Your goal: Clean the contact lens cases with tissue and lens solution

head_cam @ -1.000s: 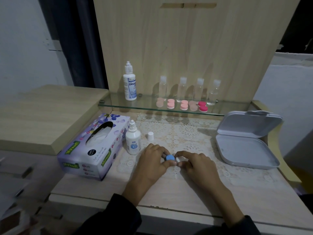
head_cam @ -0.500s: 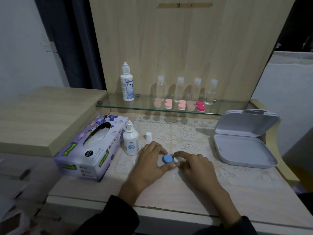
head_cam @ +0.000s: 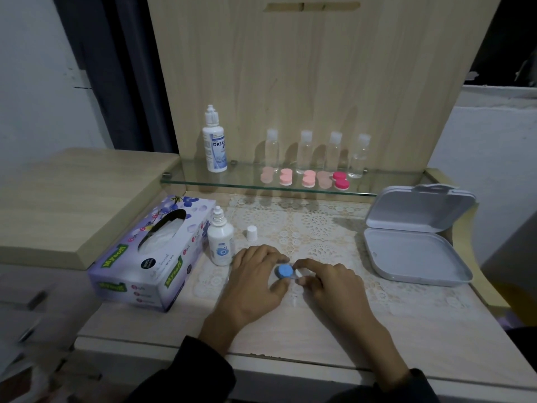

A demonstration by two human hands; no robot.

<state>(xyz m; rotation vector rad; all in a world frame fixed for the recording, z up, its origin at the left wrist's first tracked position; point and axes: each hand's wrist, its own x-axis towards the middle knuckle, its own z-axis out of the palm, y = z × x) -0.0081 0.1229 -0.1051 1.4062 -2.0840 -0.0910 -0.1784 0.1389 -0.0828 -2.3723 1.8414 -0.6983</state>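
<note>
A contact lens case with a blue cap (head_cam: pixel 284 271) lies on the lace mat in front of me. My left hand (head_cam: pixel 255 282) pinches the blue cap between thumb and fingers. My right hand (head_cam: pixel 328 282) grips the white end of the same case, mostly hidden under its fingers. An uncapped small lens solution bottle (head_cam: pixel 220 242) stands left of my hands, its white cap (head_cam: pixel 251 233) beside it. A purple tissue box (head_cam: pixel 154 254) sits farther left. Several pink lens cases (head_cam: pixel 308 178) line the glass shelf.
An open grey plastic box (head_cam: pixel 415 257) lies at the right. On the glass shelf (head_cam: pixel 203 181) stand a larger solution bottle (head_cam: pixel 214 146) and several clear small bottles (head_cam: pixel 305 149). A wooden back panel rises behind; a raised wooden top (head_cam: pixel 72 199) lies to the left.
Both hands stay on the blue-capped case at the same spot; the fingers have shifted slightly round it. The view has moved a little.
</note>
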